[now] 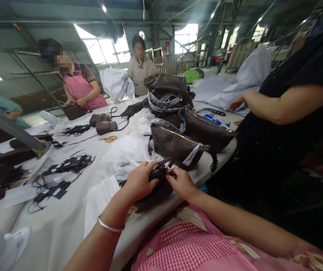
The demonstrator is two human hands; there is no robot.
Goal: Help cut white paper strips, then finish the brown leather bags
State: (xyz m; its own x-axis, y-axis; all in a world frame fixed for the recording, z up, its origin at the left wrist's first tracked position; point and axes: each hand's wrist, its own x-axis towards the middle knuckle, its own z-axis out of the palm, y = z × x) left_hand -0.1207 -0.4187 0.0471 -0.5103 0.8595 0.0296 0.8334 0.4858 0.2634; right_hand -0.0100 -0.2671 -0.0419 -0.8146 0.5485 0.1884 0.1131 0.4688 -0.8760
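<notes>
A dark brown leather handbag (158,194) lies at the table's near edge, partly covered by my hands and forearms. My left hand (143,178) is closed around the bag's handle area from the left. On the other side, my right hand (182,182) pinches at the metal hardware by the handle, its fingertips close to the left thumb. Just beyond stands a larger brown bag (172,145) with a gold zipper and a plastic-wrapped pull. White tissue paper (101,201) is spread to the left of the handbag.
More brown bags (169,84) are piled behind. Yellow-handled scissors (110,139), two small brown pouches (105,127) and black tags with cords (62,169) lie on the white-covered table (62,229). A white fan (3,244) is at lower left. A person (285,101) stands close on the right; others work across the table.
</notes>
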